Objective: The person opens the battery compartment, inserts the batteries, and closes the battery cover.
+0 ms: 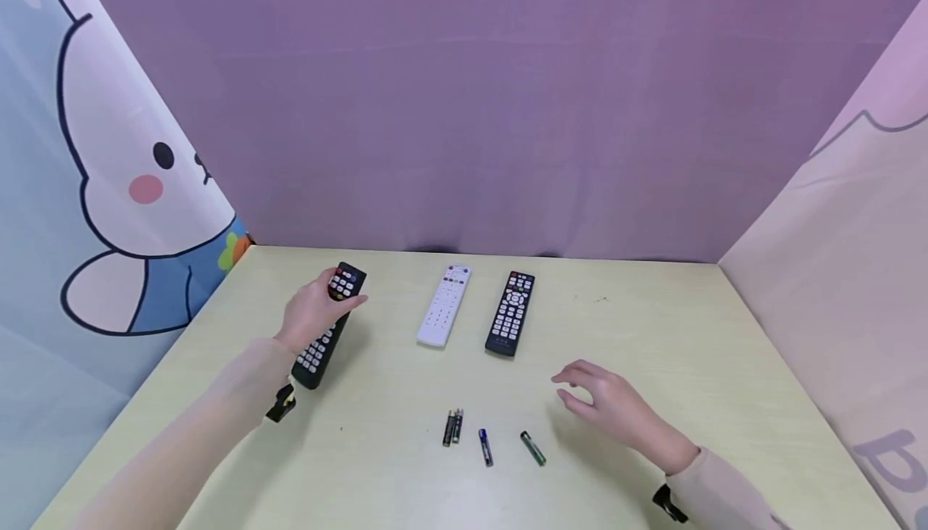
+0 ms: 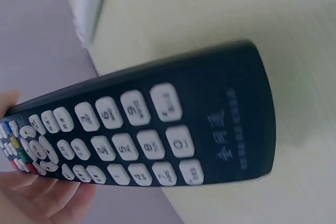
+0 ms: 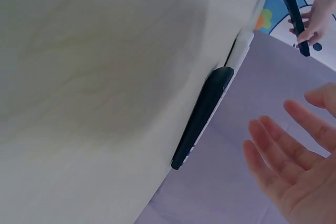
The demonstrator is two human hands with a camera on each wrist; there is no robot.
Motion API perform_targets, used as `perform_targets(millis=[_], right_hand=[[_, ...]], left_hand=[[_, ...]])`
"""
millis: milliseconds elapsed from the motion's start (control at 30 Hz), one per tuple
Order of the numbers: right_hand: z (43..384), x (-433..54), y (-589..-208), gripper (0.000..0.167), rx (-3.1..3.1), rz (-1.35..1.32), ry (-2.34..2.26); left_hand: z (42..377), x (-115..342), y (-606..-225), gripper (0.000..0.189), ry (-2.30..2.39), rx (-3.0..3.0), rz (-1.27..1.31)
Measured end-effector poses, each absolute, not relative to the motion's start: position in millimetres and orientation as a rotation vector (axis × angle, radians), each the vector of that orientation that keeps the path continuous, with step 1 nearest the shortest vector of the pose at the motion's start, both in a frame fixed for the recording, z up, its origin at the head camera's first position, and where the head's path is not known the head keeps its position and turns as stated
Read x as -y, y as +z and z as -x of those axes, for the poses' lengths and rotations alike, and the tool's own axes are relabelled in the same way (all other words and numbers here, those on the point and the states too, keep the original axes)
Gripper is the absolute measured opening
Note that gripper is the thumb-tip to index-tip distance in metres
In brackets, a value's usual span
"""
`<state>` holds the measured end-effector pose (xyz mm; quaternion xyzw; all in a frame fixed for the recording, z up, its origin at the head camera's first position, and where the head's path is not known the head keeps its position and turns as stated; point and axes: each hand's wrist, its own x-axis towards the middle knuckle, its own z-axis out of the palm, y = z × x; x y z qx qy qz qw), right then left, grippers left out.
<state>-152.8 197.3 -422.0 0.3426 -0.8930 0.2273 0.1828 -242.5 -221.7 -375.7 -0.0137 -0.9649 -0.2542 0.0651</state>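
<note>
My left hand (image 1: 316, 309) grips a black remote control (image 2: 142, 124) near its far end, thumb across the button face and fingers round the other side. The remote is raised over the left of the table, its light buttons showing in the left wrist view. My right hand (image 1: 607, 403) hovers over the right of the table with fingers loosely bent and nothing in them. Nearest to it lies a green battery (image 1: 532, 448). A blue battery (image 1: 485, 447) and two dark batteries (image 1: 453, 427) side by side lie further left.
A white remote (image 1: 444, 306) and a second black remote (image 1: 511, 314) lie on the pale table (image 1: 406, 385), beyond the batteries. A purple curtain (image 1: 464, 111) stands behind the table, with printed cloth (image 1: 138, 216) on the left side.
</note>
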Motion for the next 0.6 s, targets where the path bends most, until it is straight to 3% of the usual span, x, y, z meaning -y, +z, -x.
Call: perform_targets(millis=[600], right_hand=[[150.5,-199.3,-421.3,0.014,2.668,-0.974,0.695]], left_hand=[[278.2,259.3,-403.1,0.076,-0.472,3.108,-0.103]])
